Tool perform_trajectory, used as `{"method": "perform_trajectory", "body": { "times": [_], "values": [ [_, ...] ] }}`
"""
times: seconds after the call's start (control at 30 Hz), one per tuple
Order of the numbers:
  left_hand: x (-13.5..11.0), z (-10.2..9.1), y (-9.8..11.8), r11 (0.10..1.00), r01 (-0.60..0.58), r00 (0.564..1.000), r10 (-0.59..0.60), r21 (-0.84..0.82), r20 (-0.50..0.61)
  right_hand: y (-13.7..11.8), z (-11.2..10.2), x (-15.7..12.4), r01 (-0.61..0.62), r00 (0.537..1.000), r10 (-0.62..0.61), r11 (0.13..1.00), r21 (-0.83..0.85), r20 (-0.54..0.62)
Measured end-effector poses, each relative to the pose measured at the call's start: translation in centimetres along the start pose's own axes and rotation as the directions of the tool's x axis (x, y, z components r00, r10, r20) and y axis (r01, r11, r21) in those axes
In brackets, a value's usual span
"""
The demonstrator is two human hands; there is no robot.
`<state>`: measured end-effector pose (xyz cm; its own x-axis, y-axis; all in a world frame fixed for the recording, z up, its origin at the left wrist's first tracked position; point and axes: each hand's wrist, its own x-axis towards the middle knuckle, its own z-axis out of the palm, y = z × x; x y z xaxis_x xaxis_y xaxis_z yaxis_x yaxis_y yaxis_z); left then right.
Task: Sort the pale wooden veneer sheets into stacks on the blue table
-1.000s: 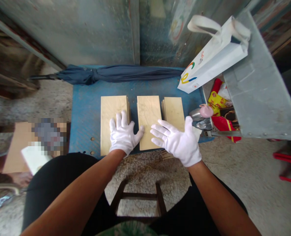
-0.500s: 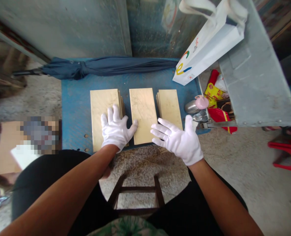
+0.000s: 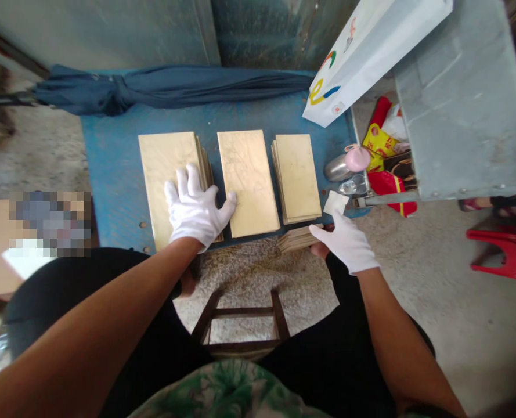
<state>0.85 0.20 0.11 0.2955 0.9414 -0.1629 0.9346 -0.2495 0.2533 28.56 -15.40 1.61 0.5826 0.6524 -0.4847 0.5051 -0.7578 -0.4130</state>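
My left hand (image 3: 195, 208), in a white glove, lies with spread fingers on the left stack of pale, smooth rectangular boards (image 3: 167, 157). Its thumb touches the left edge of the middle board (image 3: 249, 180). My right hand (image 3: 347, 241), also gloved in white, is at the table's front right corner. Its thumb and forefinger are apart, the forefinger reaching the lower edge of a small white square piece (image 3: 336, 203); the other fingers are mostly hidden. Left of that hand stands the right stack of boards (image 3: 298, 174), with more boards (image 3: 299, 238) lower down, beyond the table edge.
A folded dark umbrella (image 3: 174, 87) lies along the back of the blue table (image 3: 109, 145). On the right are a white paper bag (image 3: 362, 58), a pink-lidded metal bottle (image 3: 345, 165) and an open drawer (image 3: 453, 116) with packets. A red stool (image 3: 501, 249) stands farther right.
My right hand has moved right and down, away from the right stack to the white piece, uncovering the lower boards. My left hand stays on the left stack. The view has shifted slightly.
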Motion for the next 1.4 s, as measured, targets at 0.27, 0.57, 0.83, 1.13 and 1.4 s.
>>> {"method": "perform_trajectory", "body": {
  "times": [0.27, 0.57, 0.83, 1.13, 1.4],
  "values": [
    [-0.1, 0.1, -0.1, 0.997, 0.02, 0.999, -0.017, -0.08, 0.038, 2.3, 7.9, -2.2, 0.002, 0.997, -0.025, 0.954, -0.299, -0.075],
    [-0.2, 0.0, -0.2, 0.992, 0.007, 0.999, -0.001, -0.128, 0.049, 3.3, 10.6, -2.3, -0.001, 0.977, -0.071, 0.94, -0.34, -0.201],
    [-0.3, 0.4, -0.4, 0.997, -0.002, 1.0, 0.003, -0.082, 0.014, 3.9, 10.9, -2.8, -0.005, 0.974, -0.065, 0.952, -0.307, -0.219],
    [-0.3, 0.1, -0.2, 0.996, 0.006, 0.997, 0.001, -0.089, 0.079, 4.4, 12.3, -2.1, 0.014, 0.951, -0.11, 0.95, -0.313, -0.288],
    [-0.2, 0.0, -0.2, 0.998, 0.0, 1.0, 0.0, -0.069, 0.006, 4.8, 12.6, -1.9, 0.013, 0.944, -0.093, 0.969, -0.245, -0.317]
  ]
}}
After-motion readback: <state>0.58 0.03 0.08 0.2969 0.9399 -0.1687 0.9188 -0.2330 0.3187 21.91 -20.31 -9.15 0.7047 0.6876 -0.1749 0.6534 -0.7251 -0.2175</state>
